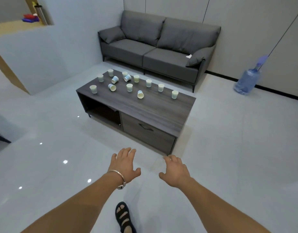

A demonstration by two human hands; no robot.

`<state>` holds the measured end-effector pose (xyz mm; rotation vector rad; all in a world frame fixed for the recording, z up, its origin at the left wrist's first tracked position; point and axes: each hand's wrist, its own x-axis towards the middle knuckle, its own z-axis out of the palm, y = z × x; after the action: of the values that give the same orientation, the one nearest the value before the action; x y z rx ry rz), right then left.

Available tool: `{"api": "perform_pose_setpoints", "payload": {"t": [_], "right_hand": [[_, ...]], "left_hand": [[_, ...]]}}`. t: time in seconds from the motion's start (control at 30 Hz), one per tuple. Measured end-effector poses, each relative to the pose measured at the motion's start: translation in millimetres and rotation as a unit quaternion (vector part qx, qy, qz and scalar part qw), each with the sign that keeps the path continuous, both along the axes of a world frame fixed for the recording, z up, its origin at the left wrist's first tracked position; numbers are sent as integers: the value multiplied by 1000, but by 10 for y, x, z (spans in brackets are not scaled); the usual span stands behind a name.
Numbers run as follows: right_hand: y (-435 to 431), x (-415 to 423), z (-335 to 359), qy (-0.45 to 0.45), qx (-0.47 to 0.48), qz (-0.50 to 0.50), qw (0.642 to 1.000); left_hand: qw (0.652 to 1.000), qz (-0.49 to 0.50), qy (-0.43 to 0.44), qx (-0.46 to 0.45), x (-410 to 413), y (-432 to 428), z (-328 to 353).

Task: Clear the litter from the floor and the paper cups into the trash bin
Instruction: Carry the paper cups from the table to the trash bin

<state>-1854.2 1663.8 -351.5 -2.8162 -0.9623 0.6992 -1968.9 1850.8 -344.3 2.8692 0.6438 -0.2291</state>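
Worktop [153, 111] before grey sofa [153, 47]: paper cups [129, 87] scattered, some upright, some tipped. Left hand [124, 163], right hand [176, 172] above floor [52, 148]; each grip wide, fingers spread, holding nothing.

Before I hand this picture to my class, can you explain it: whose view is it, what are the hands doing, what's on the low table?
It is one picture from a camera worn on a person's head, looking forward and down. No machine: the left hand, with a metal bangle, and the right hand reach out open, holding nothing. Ahead stands a low dark wood-grain coffee table with small pale paper cups scattered on top, some upright, some tipped over. Behind it is a grey fabric sofa. No trash bin shows.
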Motion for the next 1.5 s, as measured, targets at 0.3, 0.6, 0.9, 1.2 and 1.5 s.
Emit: {"api": "perform_pose_setpoints", "payload": {"t": [0.3,0.6,0.9,1.2,1.5], "right_hand": [[1095,1238,51,3,-18,-74,997],[2078,2585,-76,21,-33,-80,996],[3148,4145,-90,30,-24,-51,998],[3555,4990,-348,66,-65,-148,985],[3791,5415,-652,86,-103,-242,961]], "left_hand": [[998,-54,-19,10,1369,1447,84],[997,-80,-9,4,2836,2455,28],[999,-54,4,-10,4186,3454,107],[988,-136,47,-50,5345,4031,-238],[972,-216,44,-82,6358,4524,-555]]}}
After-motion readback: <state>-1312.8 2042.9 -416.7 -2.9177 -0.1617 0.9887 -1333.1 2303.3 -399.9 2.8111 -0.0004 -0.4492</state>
